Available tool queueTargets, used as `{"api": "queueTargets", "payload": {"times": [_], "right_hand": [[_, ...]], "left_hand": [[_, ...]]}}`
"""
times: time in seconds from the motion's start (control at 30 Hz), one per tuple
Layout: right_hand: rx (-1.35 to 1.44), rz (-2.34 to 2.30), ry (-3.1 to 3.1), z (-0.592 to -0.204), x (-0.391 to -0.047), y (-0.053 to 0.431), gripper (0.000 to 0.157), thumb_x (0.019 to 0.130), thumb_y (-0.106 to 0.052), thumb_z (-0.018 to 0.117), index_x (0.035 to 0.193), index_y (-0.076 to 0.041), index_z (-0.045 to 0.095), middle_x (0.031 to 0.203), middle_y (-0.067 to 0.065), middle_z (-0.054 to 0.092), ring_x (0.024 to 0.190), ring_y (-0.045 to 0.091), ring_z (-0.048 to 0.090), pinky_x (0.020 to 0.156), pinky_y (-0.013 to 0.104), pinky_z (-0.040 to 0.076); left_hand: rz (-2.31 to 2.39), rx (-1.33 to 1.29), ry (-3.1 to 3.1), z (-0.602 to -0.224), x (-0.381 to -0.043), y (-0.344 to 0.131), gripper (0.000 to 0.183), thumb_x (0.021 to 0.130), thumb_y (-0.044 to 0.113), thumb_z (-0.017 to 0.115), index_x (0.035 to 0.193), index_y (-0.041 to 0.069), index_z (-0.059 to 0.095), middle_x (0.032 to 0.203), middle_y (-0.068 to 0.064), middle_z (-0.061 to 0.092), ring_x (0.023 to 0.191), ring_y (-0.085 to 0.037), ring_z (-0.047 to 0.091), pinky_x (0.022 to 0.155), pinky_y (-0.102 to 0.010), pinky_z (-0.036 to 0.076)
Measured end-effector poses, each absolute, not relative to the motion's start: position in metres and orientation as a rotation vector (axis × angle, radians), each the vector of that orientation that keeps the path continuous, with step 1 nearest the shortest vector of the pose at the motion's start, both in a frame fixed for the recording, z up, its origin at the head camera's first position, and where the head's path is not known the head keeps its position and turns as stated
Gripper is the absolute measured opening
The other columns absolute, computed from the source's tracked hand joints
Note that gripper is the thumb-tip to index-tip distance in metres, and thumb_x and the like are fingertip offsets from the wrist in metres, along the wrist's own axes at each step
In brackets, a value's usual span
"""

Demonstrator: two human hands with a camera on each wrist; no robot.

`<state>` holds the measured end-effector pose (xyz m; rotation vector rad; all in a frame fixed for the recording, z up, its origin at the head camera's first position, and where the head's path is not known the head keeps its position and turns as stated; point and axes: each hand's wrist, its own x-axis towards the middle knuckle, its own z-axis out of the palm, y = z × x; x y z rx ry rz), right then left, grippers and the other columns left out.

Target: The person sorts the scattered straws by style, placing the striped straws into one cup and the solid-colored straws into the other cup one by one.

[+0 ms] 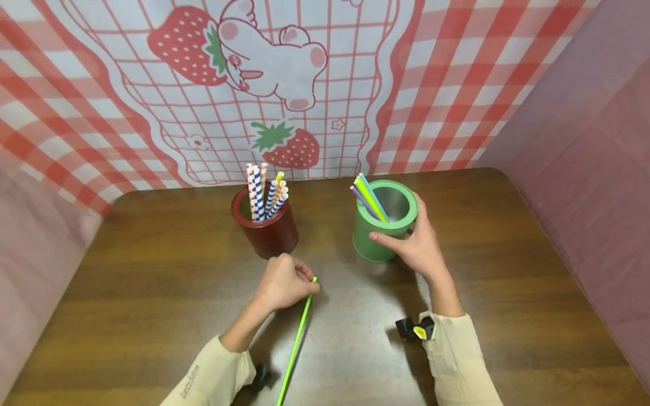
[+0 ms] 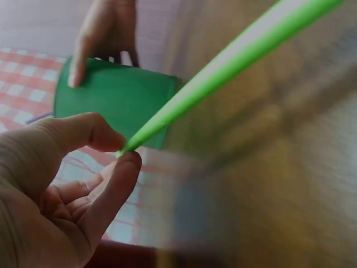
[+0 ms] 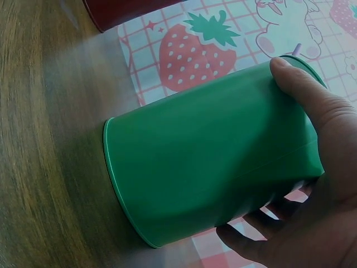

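My left hand [image 1: 285,283] pinches one end of a bright green drinking straw [image 1: 296,349] between thumb and fingertip. The straw's other end runs toward the table's near edge, out of the head view. To the right, my right hand [image 1: 422,243] holds a green can [image 1: 373,243], thumb on the near side and fingers around the right side. Several plain straws [image 1: 372,198] in purple, yellow, green and blue lean at the left inside it. In the right wrist view the fingers [image 3: 245,243] wrap the can's side [image 3: 212,151].
A dark red can [image 1: 276,234] stands left of the green one, with several patterned paper straws [image 1: 256,194] in it. Both stand on a brown wooden table [image 1: 152,270]. Behind rises a red-and-white checked cloth [image 1: 447,96] with strawberry prints; a pinkish cloth [image 1: 574,141] hangs at the right.
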<state>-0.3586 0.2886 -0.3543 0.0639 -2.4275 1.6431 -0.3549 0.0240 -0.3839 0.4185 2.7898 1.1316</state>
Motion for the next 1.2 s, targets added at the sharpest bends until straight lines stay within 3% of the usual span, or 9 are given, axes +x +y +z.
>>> {"api": "queueTargets", "payload": {"times": [0.17, 0.4, 0.67, 0.87, 1.03, 1.2], "right_hand": [[0.087, 1.662, -2.404, -0.348, -0.355, 0.287, 0.096, 0.071, -0.008, 0.084, 0.147, -0.008, 0.025, 0.136, 0.018, 0.045, 0.122, 0.034, 0.045, 0.099, 0.054, 0.037], [0.088, 1.627, -2.394, -0.375, -0.365, 0.299, 0.1, 0.069, -0.019, 0.088, 0.148, -0.02, 0.025, 0.136, 0.008, 0.047, 0.121, 0.026, 0.047, 0.098, 0.051, 0.039], [0.117, 1.641, -2.369, -0.377, -0.366, 0.299, 0.101, 0.067, -0.02, 0.089, 0.146, -0.018, 0.027, 0.134, 0.008, 0.048, 0.12, 0.025, 0.048, 0.1, 0.049, 0.038], [0.143, 1.632, -2.367, -0.378, -0.365, 0.3, 0.098, 0.067, -0.018, 0.089, 0.146, -0.018, 0.029, 0.134, 0.008, 0.048, 0.119, 0.025, 0.048, 0.098, 0.048, 0.038], [0.141, 1.609, -2.376, -0.379, -0.365, 0.301, 0.098, 0.067, -0.019, 0.089, 0.145, -0.017, 0.03, 0.134, 0.007, 0.049, 0.119, 0.025, 0.048, 0.099, 0.05, 0.039], [0.107, 1.604, -2.39, -0.376, -0.364, 0.302, 0.098, 0.066, -0.024, 0.09, 0.144, -0.022, 0.031, 0.133, 0.003, 0.05, 0.12, 0.022, 0.048, 0.101, 0.05, 0.038]], "left_hand": [[1.364, 0.415, 2.669, -0.358, -0.357, 0.034, 0.006, 0.066, 0.013, 0.077, 0.069, 0.014, 0.071, 0.058, 0.009, 0.065, 0.053, -0.005, 0.061, 0.054, -0.023, 0.049], [1.796, 0.492, 2.352, -0.323, -0.36, 0.054, 0.011, 0.074, -0.001, 0.063, 0.084, 0.0, 0.069, 0.07, -0.008, 0.069, 0.057, -0.022, 0.067, 0.055, -0.033, 0.056], [2.047, 0.802, 2.218, -0.294, -0.356, 0.07, 0.01, 0.081, -0.005, 0.062, 0.091, -0.005, 0.063, 0.082, -0.012, 0.065, 0.076, -0.015, 0.063, 0.071, -0.027, 0.054], [2.258, 0.883, 2.02, -0.276, -0.354, 0.078, 0.015, 0.087, -0.002, 0.059, 0.098, -0.011, 0.056, 0.09, -0.01, 0.064, 0.088, -0.027, 0.066, 0.082, -0.03, 0.053], [2.474, 0.929, 1.908, -0.258, -0.363, 0.083, 0.01, 0.088, -0.005, 0.056, 0.096, -0.002, 0.058, 0.089, -0.003, 0.064, 0.086, -0.019, 0.065, 0.083, -0.032, 0.052], [2.687, 0.968, 1.784, -0.242, -0.37, 0.084, 0.021, 0.09, -0.006, 0.053, 0.097, 0.012, 0.06, 0.09, -0.003, 0.061, 0.084, -0.019, 0.064, 0.08, -0.035, 0.054]]}}
